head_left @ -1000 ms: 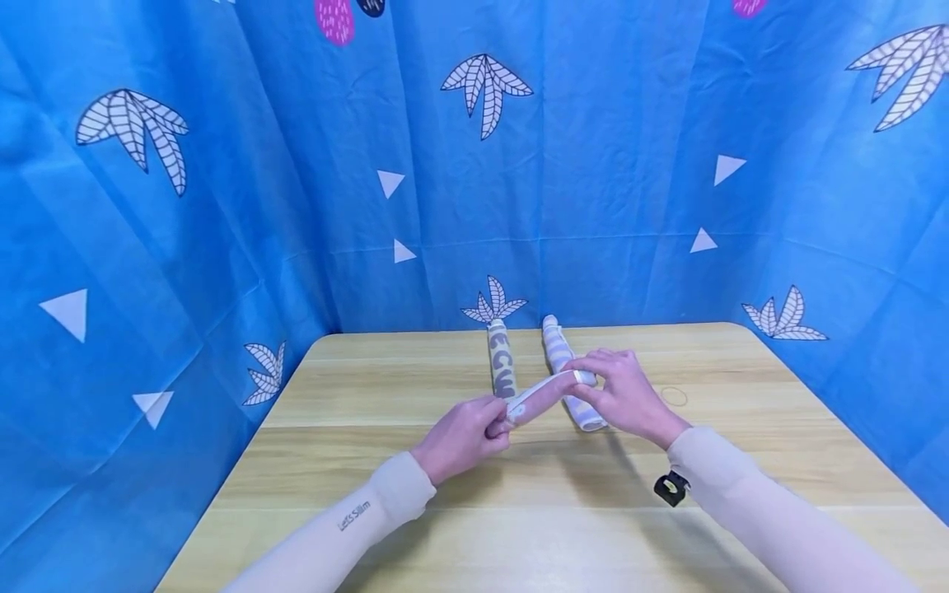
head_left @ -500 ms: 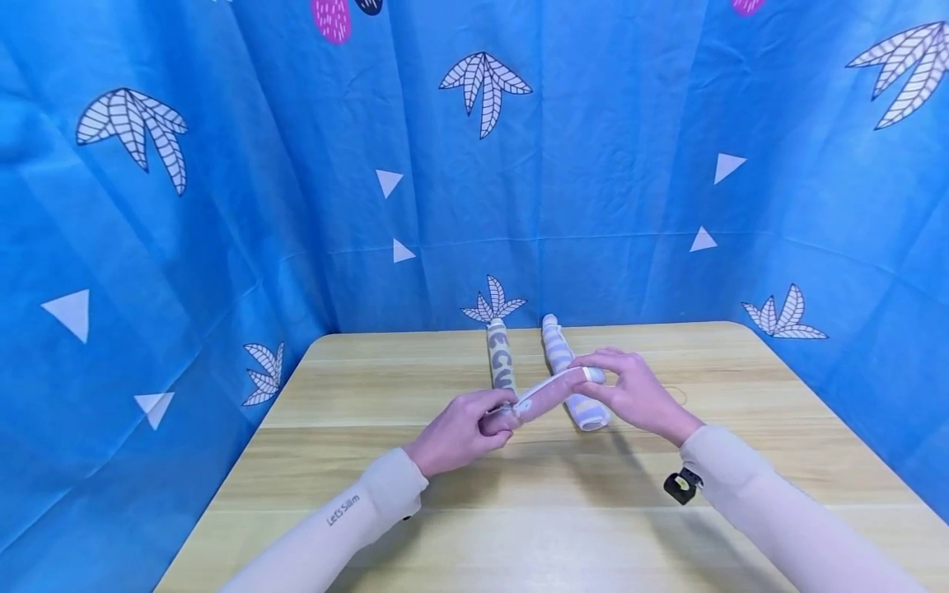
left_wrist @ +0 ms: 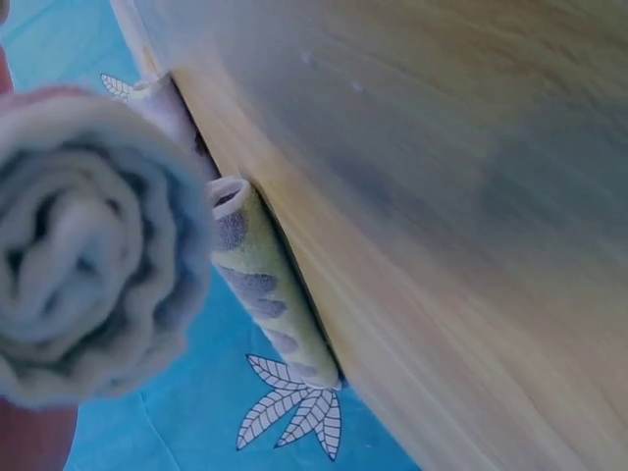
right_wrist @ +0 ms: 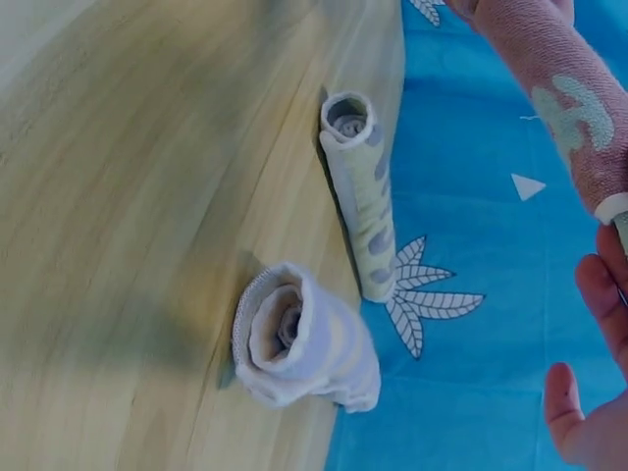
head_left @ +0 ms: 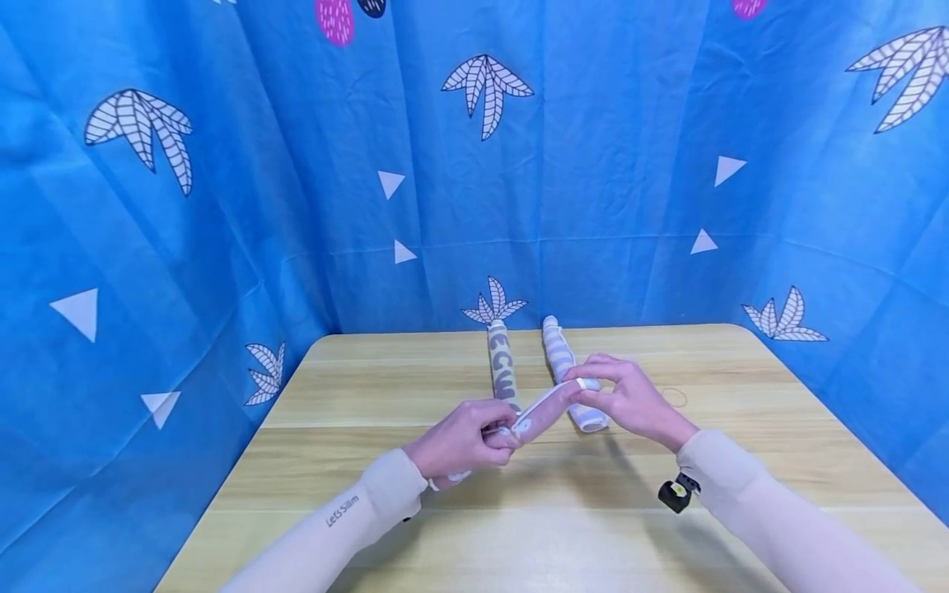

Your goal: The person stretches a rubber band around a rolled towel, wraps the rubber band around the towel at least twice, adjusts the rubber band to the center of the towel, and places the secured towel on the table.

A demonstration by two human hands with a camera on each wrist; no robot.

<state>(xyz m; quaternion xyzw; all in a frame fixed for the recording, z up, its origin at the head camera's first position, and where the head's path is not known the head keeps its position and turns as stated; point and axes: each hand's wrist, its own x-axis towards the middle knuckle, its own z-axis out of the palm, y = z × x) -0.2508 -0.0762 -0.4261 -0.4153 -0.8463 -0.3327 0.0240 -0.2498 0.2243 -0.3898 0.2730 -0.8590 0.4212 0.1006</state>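
In the head view, the left hand [head_left: 458, 441] grips a rolled pink towel [head_left: 547, 414] over the wooden table [head_left: 563, 535]; the right hand [head_left: 630, 402] pinches its far end. Left wrist: a pale, soft spiral end. Right wrist: fuzzy, green-patterned cloth.

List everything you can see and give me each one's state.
Pink roll: rolled up, held above the table.
Left grip: curled round the pink roll.
Right grip: pinching the pink roll near its white band.
Yellowish roll: rolled up, lying on the table.
Striped roll: rolled up, lying on the table.
Thin loop: lying on the table.
Blue curtain: hanging, creased.
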